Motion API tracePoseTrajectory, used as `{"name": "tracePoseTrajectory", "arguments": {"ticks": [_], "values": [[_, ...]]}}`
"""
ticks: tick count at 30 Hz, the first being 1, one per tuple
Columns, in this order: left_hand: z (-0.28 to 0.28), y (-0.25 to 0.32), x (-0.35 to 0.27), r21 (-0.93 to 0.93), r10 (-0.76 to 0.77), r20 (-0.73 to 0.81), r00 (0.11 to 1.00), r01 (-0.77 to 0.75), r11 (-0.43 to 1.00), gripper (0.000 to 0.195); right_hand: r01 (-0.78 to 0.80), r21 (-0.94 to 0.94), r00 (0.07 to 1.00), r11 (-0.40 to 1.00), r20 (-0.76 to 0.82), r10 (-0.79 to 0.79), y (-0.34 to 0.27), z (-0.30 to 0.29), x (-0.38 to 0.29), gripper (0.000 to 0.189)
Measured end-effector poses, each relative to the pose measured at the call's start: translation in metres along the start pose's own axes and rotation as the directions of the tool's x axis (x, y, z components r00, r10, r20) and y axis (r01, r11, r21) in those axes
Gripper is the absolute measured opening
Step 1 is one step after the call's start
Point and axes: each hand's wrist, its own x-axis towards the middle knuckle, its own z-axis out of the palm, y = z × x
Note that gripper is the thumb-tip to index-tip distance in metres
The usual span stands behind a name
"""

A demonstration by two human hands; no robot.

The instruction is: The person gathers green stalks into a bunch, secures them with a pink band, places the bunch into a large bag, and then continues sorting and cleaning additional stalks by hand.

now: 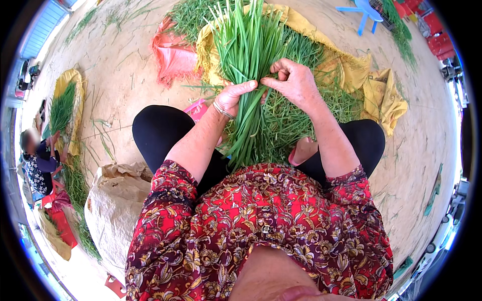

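A thick bunch of long flat green leaves, probably garlic chives point(244, 56), stands in front of me with its pale cut ends away from me and its leaf tips hanging towards my lap. Around its middle my left hand point(234, 96) is closed, the thumb lying across the front and fingertips showing on the far side. My right hand point(295, 81) touches the bunch's right side, thumb tip close to my left thumb and the other fingers curled. Whether a thin leaf is pinched there is too small to tell. Loose leaves point(312, 116) cover the ground below my hands.
Beyond the bunch lies a yellow woven sack point(339, 73) with more greens, beside a pink-red sack point(175, 56). A whitish sack point(116, 203) stands at my left. Farther left a person point(37, 161) sits by another yellow sack point(78, 113). A blue stool point(363, 13) stands far right.
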Motion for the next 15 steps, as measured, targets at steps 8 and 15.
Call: {"name": "tracePoseTrajectory", "arguments": {"ticks": [8, 15], "values": [[0.008, 0.000, -0.003, 0.080, -0.020, -0.128, 0.992, 0.030, 0.996, 0.046, -0.028, 0.106, 0.999, 0.994, 0.023, 0.026, 0.017, -0.004, -0.001, 0.033], [0.009, -0.002, -0.007, 0.199, -0.031, -0.156, 0.987, 0.062, 0.978, 0.042, -0.078, 0.121, 0.994, 0.990, 0.081, 0.068, 0.016, -0.001, -0.002, 0.018]]}}
